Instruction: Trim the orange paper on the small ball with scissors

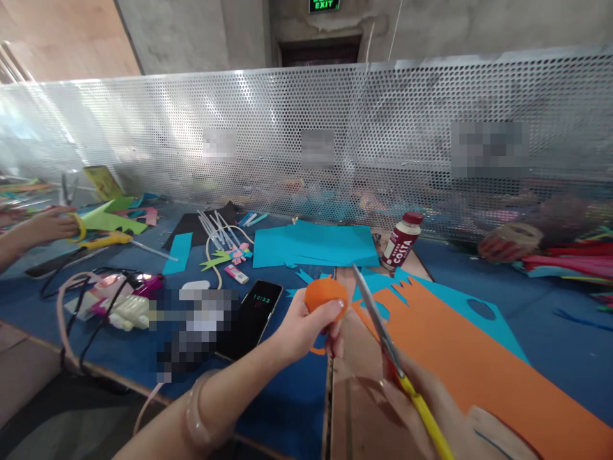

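My left hand [306, 329] pinches a small round piece of orange paper [325, 295] above the table's blue cover. My right hand [421, 396] grips yellow-handled scissors [383, 332], whose blades point up and left, close beside the orange piece. A large orange sheet [483, 364] lies under and to the right of my right hand, on top of cut blue paper [460, 306].
A blue sheet [316, 246] and a Costa bottle [401, 241] lie behind. A phone [251, 316], cables and glue sticks sit at left. Another person's hand [50, 223] holds yellow scissors at far left. A perforated metal screen [335, 140] runs along the back.
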Demonstrator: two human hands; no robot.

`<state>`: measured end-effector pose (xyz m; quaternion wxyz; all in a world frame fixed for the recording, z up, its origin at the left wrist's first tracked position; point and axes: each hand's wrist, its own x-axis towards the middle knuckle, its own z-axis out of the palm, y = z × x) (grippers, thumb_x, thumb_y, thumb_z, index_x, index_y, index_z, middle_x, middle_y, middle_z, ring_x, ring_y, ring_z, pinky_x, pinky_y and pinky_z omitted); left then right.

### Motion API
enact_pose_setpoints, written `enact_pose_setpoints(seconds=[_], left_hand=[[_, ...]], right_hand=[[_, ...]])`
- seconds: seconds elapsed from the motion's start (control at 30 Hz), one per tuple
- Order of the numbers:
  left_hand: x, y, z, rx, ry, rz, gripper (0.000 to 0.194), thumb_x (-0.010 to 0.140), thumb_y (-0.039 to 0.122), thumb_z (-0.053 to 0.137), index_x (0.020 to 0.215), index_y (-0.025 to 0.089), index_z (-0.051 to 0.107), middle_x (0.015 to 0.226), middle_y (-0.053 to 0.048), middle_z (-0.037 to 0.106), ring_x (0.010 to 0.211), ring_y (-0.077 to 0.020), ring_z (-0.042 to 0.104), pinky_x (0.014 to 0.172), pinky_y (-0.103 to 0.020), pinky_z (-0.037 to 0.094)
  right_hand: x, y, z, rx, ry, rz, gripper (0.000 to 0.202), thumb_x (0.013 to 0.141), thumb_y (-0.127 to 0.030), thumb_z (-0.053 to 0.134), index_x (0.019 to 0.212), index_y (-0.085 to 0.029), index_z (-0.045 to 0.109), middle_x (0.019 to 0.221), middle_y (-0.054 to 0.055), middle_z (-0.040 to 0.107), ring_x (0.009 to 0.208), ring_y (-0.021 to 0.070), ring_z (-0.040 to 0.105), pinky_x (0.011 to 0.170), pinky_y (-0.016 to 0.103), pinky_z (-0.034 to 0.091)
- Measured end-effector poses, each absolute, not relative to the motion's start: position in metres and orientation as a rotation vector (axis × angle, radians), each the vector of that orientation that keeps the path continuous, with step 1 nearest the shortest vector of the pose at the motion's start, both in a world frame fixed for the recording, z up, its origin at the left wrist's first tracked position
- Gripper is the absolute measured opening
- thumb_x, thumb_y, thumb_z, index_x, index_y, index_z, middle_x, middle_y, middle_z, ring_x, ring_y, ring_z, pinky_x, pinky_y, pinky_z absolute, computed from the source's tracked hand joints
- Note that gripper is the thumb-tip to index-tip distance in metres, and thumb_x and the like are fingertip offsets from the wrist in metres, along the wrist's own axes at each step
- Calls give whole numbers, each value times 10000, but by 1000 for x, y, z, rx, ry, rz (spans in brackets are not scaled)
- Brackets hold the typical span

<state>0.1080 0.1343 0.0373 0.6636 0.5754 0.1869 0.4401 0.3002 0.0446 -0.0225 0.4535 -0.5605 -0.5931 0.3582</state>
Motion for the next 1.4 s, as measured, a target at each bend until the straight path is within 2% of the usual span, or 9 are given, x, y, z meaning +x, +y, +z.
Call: enact_pose_setpoints(seconds=[0.23,0.37,0.5,0.63,0.73,0.9,1.0,1.2,1.4], left_hand=[[113,128,47,1575,466,533,144,771,178,575,641,146,630,566,11,658,407,-77,534,445,-176,449],[118,129,35,1729,475,295,148,712,81,546,602,158,607,535,45,620,443,-73,549,467,-148,452],[118,132,25,1735,485,134,153,737,110,553,607,166,611,498,48,576,434,-86,557,475,-169,478],[118,135,26,1778,485,310,71,780,191,609,727,155,641,625,16,629,526,-108,598,505,-187,460],[121,136,30,1841,566,579,184,829,266,600,681,159,584,602,27,559,540,-105,557,491,-190,398],[126,136,32,1647,659,860,279,880,442,551,806,173,553,651,18,565,490,-104,540,463,-207,422],[125,136,35,1458,630,918,352,851,519,578,877,169,553,643,11,605,447,-103,560,448,-212,459],[118,139,44,1436,618,1123,336,833,470,647,745,177,509,622,22,631,423,-73,576,425,-172,428],[115,140,50,1396,657,1259,323,805,424,699,729,176,508,585,34,639,445,-79,598,427,-164,432]], right_hand=[[306,51,-29,-1255,-1132,991,433,676,-541,760,985,-260,644,971,68,670,865,254,665,702,327,577],[304,54,-24,-1284,-1176,1018,367,722,-502,732,931,-217,631,817,38,645,679,182,618,592,274,522],[298,50,-17,-1302,-1298,1011,290,758,-438,715,758,-191,562,631,-32,506,555,105,456,494,210,388],[291,48,-17,-1352,-1209,1076,300,801,-465,672,798,-209,514,518,-85,361,449,78,309,429,203,311],[289,53,-16,-1380,-1095,1120,345,784,-519,665,855,-218,513,469,-97,340,402,84,304,400,209,322],[294,62,-7,-1423,-1204,998,348,788,-539,609,929,-222,592,522,-33,449,411,142,423,379,261,358],[300,63,-3,-1415,-1252,941,358,741,-511,666,948,-226,606,666,13,558,534,170,525,478,289,455],[308,56,8,-1385,-1386,913,365,683,-489,723,945,-249,634,986,69,654,924,283,622,750,367,538],[307,57,9,-1361,-1484,958,332,688,-401,719,977,-253,649,879,40,662,758,234,631,712,358,537]])
